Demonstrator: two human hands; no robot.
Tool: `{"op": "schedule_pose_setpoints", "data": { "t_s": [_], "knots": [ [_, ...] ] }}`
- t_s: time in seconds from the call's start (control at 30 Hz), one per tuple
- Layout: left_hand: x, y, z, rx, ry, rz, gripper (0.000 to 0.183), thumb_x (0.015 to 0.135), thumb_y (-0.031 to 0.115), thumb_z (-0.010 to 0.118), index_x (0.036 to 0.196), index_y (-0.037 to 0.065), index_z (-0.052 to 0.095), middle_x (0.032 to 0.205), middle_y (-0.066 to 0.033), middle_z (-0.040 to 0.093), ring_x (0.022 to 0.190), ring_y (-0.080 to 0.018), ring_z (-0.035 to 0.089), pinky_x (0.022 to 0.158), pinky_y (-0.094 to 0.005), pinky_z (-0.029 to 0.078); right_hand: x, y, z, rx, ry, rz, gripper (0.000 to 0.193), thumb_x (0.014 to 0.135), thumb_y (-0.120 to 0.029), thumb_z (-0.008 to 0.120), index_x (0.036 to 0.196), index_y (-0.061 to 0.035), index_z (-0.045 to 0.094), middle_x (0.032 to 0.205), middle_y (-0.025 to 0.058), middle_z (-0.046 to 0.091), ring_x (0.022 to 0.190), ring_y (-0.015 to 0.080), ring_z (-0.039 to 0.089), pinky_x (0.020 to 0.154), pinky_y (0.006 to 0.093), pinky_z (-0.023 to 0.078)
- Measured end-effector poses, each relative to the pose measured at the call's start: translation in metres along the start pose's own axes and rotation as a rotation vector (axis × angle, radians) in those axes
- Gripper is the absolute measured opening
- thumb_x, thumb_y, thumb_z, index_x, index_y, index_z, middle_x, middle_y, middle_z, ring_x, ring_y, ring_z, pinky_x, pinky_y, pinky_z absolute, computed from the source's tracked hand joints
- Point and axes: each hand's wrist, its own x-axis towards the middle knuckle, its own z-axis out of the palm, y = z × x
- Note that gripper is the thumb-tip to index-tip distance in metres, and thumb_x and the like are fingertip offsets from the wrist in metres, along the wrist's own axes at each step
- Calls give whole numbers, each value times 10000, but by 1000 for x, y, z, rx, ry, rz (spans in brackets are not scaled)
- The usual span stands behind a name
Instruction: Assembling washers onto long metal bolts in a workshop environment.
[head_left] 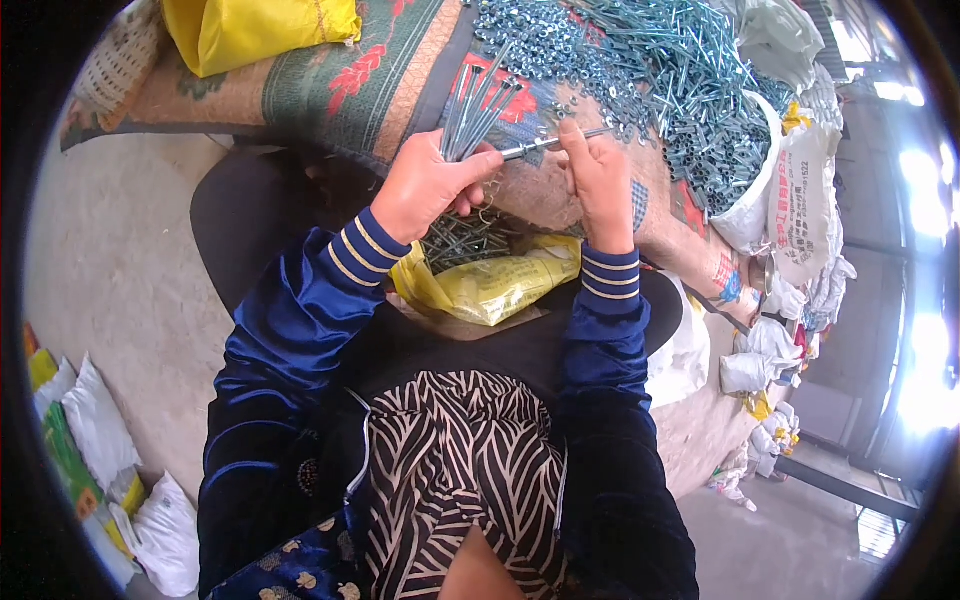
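We hold a single long bolt [545, 145] level between our hands, just above the woven mat [330, 90]; the right hand [600, 185] is closed on its near end, thumb and fingers pinched round the shank, while the left hand [430, 185] is clenched on a bundle of bolts [475, 110] fanned upward and also touches the head end of the single one; to do this well, we judge, we should keep the bolt steady against the left fist and turn only with the right fingertips, so the bundle does not slip loose; just below the hands lies an open yellow bag [495, 285] on our lap, with more bolts [460, 240] showing in its mouth; beyond the hands a grey heap of nuts [540, 45] spreads over the mat, and to its right a larger pile of bolts [690, 90] spills from a white sack [760, 190]; a tall white sack with dark print [805, 205] stands against that one; a folded yellow bag [255, 30] sits at the top left of the mat; small white bags [750, 370] trail along the floor to the right, and white and green packets [95, 430] lie at the lower left
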Motion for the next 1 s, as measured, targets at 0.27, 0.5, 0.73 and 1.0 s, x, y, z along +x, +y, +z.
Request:
{"op": "schedule_pose_setpoints", "data": {
  "t_s": [0.27,0.5,0.73,1.0],
  "knots": [
    [-1,-2,0,-8,-7,74,240,845,239,687,954,36,621,616,-8,583,469,-66,532,404,-188,368,-3,0,3,420,-15,-242,254,902,-195,623,1014,33,632,845,65,660,727,84,593,647,204,463],
    [2,-2,0,30,-15,43,242,843,243,689,956,41,620,609,-9,584,461,-69,532,399,-185,356,0,5,-1,181,-5,-113,281,910,-252,613,880,25,655,635,34,625,556,76,557,515,227,422],
    [2,-1,-2,23,-35,11,243,845,227,687,960,27,612,608,-10,577,467,-76,539,408,-193,387,2,9,0,347,-68,-159,303,903,-252,620,992,37,644,690,18,629,543,47,536,502,174,392],
    [1,-1,-1,23,-6,17,239,845,214,682,939,6,611,602,-20,573,464,-75,524,408,-197,393,-16,0,15,469,-67,-249,253,901,-207,618,1047,-2,646,692,-1,594,579,36,511,522,182,374]
  ]
}}
